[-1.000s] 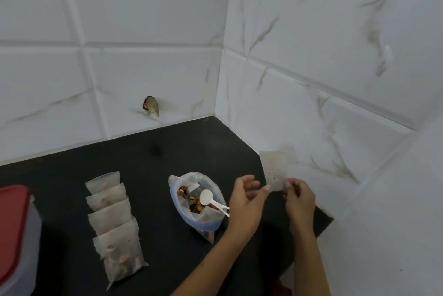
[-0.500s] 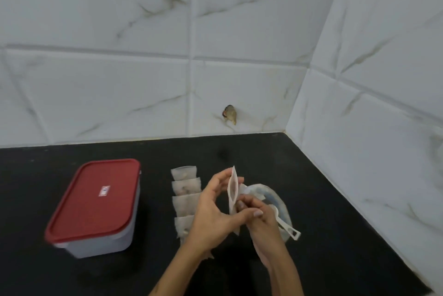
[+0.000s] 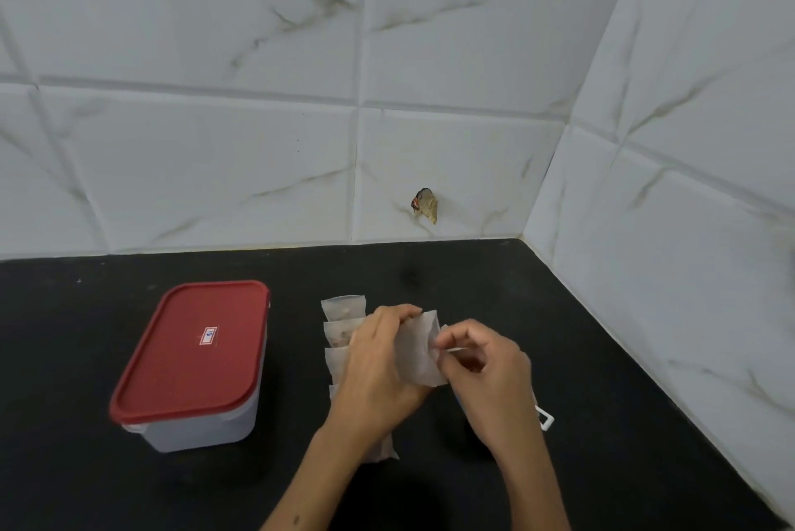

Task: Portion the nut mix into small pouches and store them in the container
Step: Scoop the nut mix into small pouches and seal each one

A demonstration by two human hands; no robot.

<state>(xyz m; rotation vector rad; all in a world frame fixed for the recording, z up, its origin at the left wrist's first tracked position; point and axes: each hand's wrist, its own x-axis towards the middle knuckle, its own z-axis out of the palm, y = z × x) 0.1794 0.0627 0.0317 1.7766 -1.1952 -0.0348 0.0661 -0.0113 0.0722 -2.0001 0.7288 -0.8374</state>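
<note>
Pinching one empty pouch point(image 3: 419, 352), both hands, left hand point(image 3: 378, 362) and right hand point(image 3: 486, 367); container point(image 3: 193, 362) label point(image 3: 209, 335) unreadable.

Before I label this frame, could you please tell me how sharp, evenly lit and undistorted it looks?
Head view: soft, even light, no glare; wide-angle bending of the grey-veined white wall tiles; red-lidded translucent plastic container sharp, both hands slightly soft.

Left hand point(image 3: 378, 362) and right hand point(image 3: 486, 367) raised together, fingers curled (pinching)
</note>
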